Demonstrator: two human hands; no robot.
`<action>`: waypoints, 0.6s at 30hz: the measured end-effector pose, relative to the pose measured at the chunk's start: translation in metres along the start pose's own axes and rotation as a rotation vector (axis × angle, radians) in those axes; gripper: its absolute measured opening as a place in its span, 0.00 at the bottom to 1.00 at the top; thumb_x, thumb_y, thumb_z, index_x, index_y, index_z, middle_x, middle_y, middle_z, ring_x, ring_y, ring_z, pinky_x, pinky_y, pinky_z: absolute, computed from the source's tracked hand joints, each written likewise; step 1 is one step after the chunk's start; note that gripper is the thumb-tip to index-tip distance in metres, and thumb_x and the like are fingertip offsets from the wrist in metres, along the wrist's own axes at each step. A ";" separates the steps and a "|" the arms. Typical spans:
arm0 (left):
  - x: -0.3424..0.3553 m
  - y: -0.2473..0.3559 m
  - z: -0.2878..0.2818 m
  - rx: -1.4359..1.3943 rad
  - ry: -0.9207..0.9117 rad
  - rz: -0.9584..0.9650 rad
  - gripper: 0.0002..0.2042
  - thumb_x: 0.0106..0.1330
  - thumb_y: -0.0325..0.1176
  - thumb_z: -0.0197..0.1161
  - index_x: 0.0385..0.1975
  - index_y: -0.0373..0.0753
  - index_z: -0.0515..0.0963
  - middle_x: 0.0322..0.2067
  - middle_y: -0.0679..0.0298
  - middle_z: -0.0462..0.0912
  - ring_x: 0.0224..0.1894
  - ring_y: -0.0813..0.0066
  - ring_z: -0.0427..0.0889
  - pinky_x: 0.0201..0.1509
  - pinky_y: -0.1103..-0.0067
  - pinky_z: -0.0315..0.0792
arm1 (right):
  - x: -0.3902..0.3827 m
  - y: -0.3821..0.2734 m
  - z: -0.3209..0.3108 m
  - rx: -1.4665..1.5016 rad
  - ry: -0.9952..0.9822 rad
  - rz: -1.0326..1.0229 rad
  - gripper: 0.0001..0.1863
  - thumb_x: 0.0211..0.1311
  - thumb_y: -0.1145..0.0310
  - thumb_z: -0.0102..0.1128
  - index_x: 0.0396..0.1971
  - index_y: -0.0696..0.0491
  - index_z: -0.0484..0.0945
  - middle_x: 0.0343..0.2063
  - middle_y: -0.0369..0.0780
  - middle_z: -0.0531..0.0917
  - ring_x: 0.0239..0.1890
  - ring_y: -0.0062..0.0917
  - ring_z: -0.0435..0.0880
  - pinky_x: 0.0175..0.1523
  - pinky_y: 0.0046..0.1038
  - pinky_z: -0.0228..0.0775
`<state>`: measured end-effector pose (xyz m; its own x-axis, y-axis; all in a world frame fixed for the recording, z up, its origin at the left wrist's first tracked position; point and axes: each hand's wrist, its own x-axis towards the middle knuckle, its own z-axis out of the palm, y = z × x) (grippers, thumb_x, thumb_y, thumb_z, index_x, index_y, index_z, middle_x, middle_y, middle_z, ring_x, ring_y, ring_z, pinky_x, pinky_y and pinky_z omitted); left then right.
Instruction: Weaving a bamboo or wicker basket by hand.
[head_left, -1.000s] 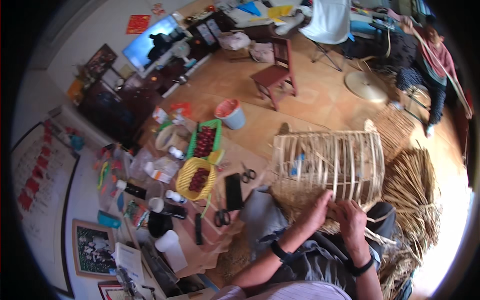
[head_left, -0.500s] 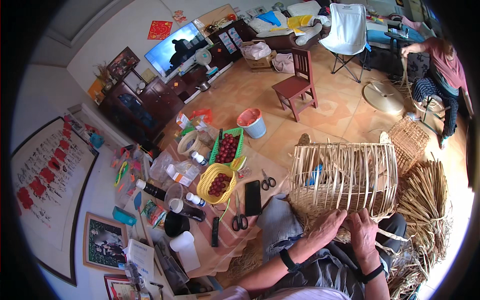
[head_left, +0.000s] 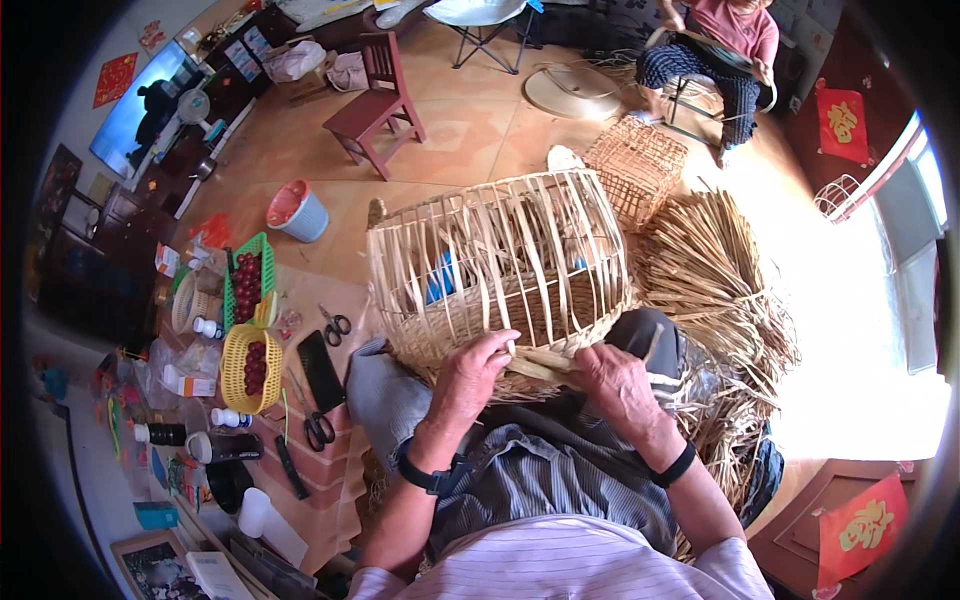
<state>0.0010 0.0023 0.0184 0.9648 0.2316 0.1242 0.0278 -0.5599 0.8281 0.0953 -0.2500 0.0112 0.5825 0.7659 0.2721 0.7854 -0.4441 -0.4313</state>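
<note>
A partly woven straw basket (head_left: 480, 280) lies across my lap, its open side crossed by upright pale strips. At its near edge my left hand (head_left: 470, 378) has thumb and fingers closed on a pale straw strip (head_left: 543, 362). The strip runs across to my right hand (head_left: 618, 386), whose fingers are wrapped round its other end. Loose strip ends trail out beyond the right hand. Blue pieces (head_left: 440, 277) show through the basket's strips. The near underside of the basket is partly hidden by my hands.
To the right lies a big bundle of dried straw (head_left: 705, 270). On the left table are scissors (head_left: 318, 430), a black phone (head_left: 321, 370) and a yellow fruit basket (head_left: 236, 375). Beyond are a red chair (head_left: 375, 110), a bin (head_left: 300, 215) and a seated person (head_left: 715, 60).
My view has swung to the right. My hands, close together before, have moved apart, and a straw strip now shows between them. The seated person's arms have changed position.
</note>
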 end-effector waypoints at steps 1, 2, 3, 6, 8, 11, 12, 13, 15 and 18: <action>0.002 0.000 -0.001 -0.033 -0.006 0.015 0.18 0.71 0.19 0.69 0.59 0.40 0.86 0.49 0.50 0.92 0.51 0.54 0.93 0.55 0.67 0.86 | -0.006 -0.005 0.000 0.015 -0.024 -0.010 0.10 0.70 0.68 0.64 0.43 0.54 0.73 0.32 0.44 0.80 0.34 0.42 0.86 0.38 0.42 0.79; 0.003 0.000 -0.003 0.000 -0.031 0.025 0.17 0.71 0.20 0.69 0.58 0.40 0.86 0.48 0.50 0.92 0.50 0.52 0.93 0.54 0.66 0.86 | -0.013 -0.012 -0.001 0.025 -0.058 0.024 0.10 0.72 0.67 0.65 0.43 0.54 0.73 0.31 0.43 0.81 0.32 0.41 0.87 0.35 0.41 0.79; 0.005 0.000 -0.005 0.026 -0.042 0.061 0.17 0.71 0.20 0.69 0.57 0.40 0.87 0.47 0.50 0.93 0.50 0.52 0.93 0.54 0.66 0.86 | -0.019 -0.018 -0.001 0.083 -0.026 0.004 0.10 0.75 0.65 0.65 0.43 0.53 0.74 0.28 0.43 0.81 0.30 0.40 0.87 0.31 0.41 0.79; 0.007 0.001 -0.006 0.038 -0.058 0.079 0.14 0.71 0.21 0.69 0.54 0.39 0.88 0.44 0.51 0.93 0.47 0.53 0.93 0.52 0.66 0.86 | -0.028 -0.018 -0.009 0.101 -0.064 -0.043 0.10 0.77 0.62 0.65 0.41 0.52 0.76 0.28 0.41 0.82 0.29 0.39 0.87 0.33 0.40 0.80; 0.007 0.003 -0.006 0.042 -0.064 0.078 0.13 0.71 0.21 0.70 0.53 0.38 0.89 0.43 0.51 0.93 0.46 0.53 0.93 0.51 0.66 0.86 | -0.025 -0.005 -0.014 0.153 -0.031 0.032 0.08 0.75 0.64 0.66 0.40 0.51 0.77 0.27 0.41 0.82 0.30 0.41 0.87 0.34 0.41 0.81; 0.004 0.008 -0.005 0.115 -0.070 0.084 0.10 0.71 0.22 0.70 0.49 0.37 0.90 0.40 0.51 0.93 0.44 0.54 0.93 0.49 0.65 0.85 | -0.004 0.020 -0.014 0.036 -0.021 0.079 0.08 0.67 0.65 0.69 0.36 0.52 0.80 0.28 0.40 0.83 0.32 0.41 0.87 0.36 0.42 0.78; 0.004 0.009 -0.005 0.108 -0.077 0.066 0.10 0.72 0.23 0.69 0.50 0.37 0.90 0.40 0.51 0.93 0.44 0.54 0.93 0.49 0.65 0.85 | 0.002 0.024 -0.013 -0.012 -0.120 0.145 0.08 0.67 0.65 0.69 0.36 0.52 0.80 0.30 0.40 0.83 0.33 0.41 0.86 0.38 0.42 0.78; 0.003 0.011 -0.005 0.100 -0.073 0.054 0.10 0.72 0.23 0.69 0.50 0.37 0.90 0.40 0.51 0.93 0.44 0.54 0.93 0.49 0.65 0.85 | 0.005 0.024 -0.013 -0.043 0.015 0.069 0.08 0.66 0.65 0.71 0.37 0.51 0.81 0.32 0.40 0.83 0.34 0.41 0.86 0.40 0.42 0.78; 0.003 0.013 -0.007 0.075 -0.076 0.008 0.11 0.73 0.23 0.69 0.51 0.38 0.90 0.39 0.51 0.93 0.43 0.53 0.93 0.49 0.65 0.85 | 0.007 0.015 -0.012 -0.154 0.136 0.035 0.10 0.63 0.65 0.74 0.37 0.51 0.81 0.35 0.41 0.82 0.37 0.41 0.84 0.43 0.42 0.78; 0.005 0.014 -0.010 0.051 -0.099 -0.048 0.11 0.75 0.24 0.68 0.52 0.39 0.90 0.40 0.50 0.93 0.42 0.53 0.93 0.49 0.65 0.85 | -0.006 -0.013 -0.012 -0.051 0.237 0.052 0.14 0.59 0.66 0.78 0.40 0.52 0.83 0.38 0.41 0.82 0.40 0.40 0.83 0.47 0.42 0.78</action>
<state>0.0040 0.0036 0.0357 0.9831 0.1807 0.0284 0.0854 -0.5905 0.8025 0.0841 -0.2543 0.0249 0.6509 0.6135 0.4472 0.7588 -0.5075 -0.4081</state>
